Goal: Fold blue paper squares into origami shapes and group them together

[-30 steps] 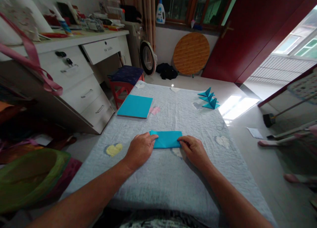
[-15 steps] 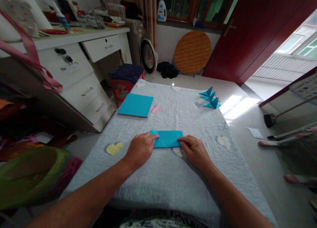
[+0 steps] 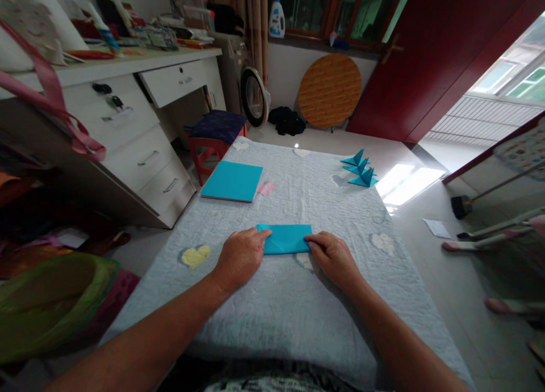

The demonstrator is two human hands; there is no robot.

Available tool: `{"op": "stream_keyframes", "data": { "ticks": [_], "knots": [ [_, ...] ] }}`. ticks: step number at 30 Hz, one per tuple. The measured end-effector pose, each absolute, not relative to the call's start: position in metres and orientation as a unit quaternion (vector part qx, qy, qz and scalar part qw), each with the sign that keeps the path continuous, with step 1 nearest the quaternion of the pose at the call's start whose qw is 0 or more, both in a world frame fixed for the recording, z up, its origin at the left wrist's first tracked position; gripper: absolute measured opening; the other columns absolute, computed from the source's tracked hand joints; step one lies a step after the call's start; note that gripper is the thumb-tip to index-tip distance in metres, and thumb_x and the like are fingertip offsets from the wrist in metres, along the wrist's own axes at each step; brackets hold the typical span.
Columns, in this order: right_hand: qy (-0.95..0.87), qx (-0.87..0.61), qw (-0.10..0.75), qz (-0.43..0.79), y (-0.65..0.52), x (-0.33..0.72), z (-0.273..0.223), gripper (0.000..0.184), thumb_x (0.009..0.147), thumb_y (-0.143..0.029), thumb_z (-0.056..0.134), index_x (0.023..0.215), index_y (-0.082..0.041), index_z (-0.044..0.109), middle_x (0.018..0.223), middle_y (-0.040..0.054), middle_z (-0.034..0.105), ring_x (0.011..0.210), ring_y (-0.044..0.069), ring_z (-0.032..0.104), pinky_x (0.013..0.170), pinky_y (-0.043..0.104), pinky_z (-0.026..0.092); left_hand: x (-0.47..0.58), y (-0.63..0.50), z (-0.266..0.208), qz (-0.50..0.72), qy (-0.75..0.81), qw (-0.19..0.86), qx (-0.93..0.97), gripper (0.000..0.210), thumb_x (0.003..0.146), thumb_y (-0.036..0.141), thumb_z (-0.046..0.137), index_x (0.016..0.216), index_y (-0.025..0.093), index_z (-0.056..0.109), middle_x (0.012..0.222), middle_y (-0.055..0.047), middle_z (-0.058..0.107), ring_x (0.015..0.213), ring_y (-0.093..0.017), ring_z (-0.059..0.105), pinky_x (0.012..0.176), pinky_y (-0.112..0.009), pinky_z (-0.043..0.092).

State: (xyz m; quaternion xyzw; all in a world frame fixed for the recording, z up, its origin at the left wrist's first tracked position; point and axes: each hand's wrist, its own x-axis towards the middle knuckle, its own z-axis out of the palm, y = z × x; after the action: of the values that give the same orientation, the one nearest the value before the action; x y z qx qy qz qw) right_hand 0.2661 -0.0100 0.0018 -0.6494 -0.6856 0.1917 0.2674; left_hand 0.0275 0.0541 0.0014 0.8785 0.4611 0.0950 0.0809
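A blue sheet of origami paper (image 3: 287,239), folded into a flat rectangle, lies on the cloth-covered table before me. My left hand (image 3: 242,254) is closed at its left end, the thumb and forefinger on the paper. At the right end, my right hand (image 3: 331,254) pinches the edge between thumb and fingers. Further off to the left is a stack of flat blue paper (image 3: 233,181). Three folded blue paper pieces (image 3: 361,169) with pointed tips stand in a row at the table's far right corner.
The pale quilted cloth (image 3: 276,324) covers the table. A red stool (image 3: 213,137) with a dark cushion is beyond its far left corner, by a white desk (image 3: 128,114). A green-lined bin (image 3: 55,301) stands at the left. On the right, a broom (image 3: 462,206) rests on the floor.
Both hands keep their hold on the folded paper. The whole view has shifted very slightly; nothing on the table has visibly moved.
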Motion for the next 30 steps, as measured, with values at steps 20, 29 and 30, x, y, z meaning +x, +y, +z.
{"op": "stream_keyframes", "data": {
  "ticks": [20,29,30],
  "knots": [
    [-0.683,-0.645,0.276,0.201,-0.0095,0.2671,0.0023,0.027,0.093,-0.021,0.051,0.108,-0.019,0.073,0.097,0.0075,0.072,0.093,0.022,0.066,0.086,0.035,0.049,0.0276,0.0523,0.0016,0.081,0.459,0.068,0.882,0.036,0.097,0.017,0.046,0.128,0.021,0.064,0.103,-0.008,0.072,0.092,-0.023,0.067,0.082,-0.036,0.049],
    [-0.68,-0.646,0.28,0.203,-0.0095,0.2665,0.0028,0.027,0.092,-0.022,0.051,0.107,-0.019,0.074,0.094,0.0073,0.071,0.091,0.021,0.066,0.086,0.034,0.049,0.0281,0.0521,0.0026,0.083,0.467,0.072,0.877,0.034,0.098,0.017,0.047,0.127,0.021,0.065,0.1,-0.007,0.071,0.09,-0.023,0.067,0.081,-0.036,0.049],
    [-0.679,-0.647,0.28,0.204,-0.0095,0.2664,0.0029,0.027,0.092,-0.022,0.051,0.107,-0.019,0.074,0.094,0.0075,0.071,0.091,0.022,0.066,0.085,0.034,0.049,0.0286,0.052,0.003,0.083,0.469,0.073,0.876,0.034,0.098,0.018,0.046,0.127,0.021,0.065,0.101,-0.007,0.071,0.09,-0.023,0.067,0.082,-0.036,0.049]
  ]
}}
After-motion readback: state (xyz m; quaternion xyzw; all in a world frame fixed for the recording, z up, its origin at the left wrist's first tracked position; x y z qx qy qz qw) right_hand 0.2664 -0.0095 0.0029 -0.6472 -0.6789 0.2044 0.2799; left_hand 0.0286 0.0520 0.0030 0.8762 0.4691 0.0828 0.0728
